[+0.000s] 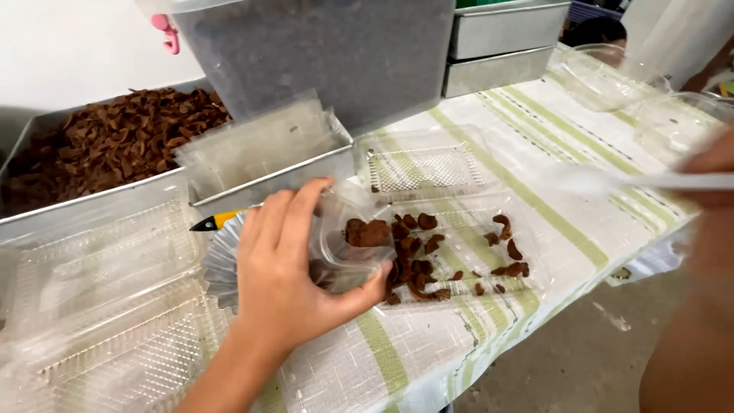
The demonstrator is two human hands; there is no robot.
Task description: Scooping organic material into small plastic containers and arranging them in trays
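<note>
My left hand (pixel 287 268) grips a small clear plastic cup (pixel 348 248), tipped on its side over an open clear clamshell box (pixel 466 287). Brown dried pieces (pixel 417 260) spill from the cup into the box's tray. My right hand (pixel 715 172) is at the right edge, blurred, holding a white utensil (pixel 612 181) that points left above the box. The box's ribbed lid (pixel 424 168) lies open behind the tray.
A metal tray full of brown dried pieces (pixel 107 145) sits at the left. Stacked clear boxes (pixel 99 306) lie in front of it. A large dark plastic bin (pixel 321 53) and metal trays (pixel 505 38) stand at the back. Clear bowls (pixel 612 76) sit at right. A yellow cutter (pixel 214 222) pokes out.
</note>
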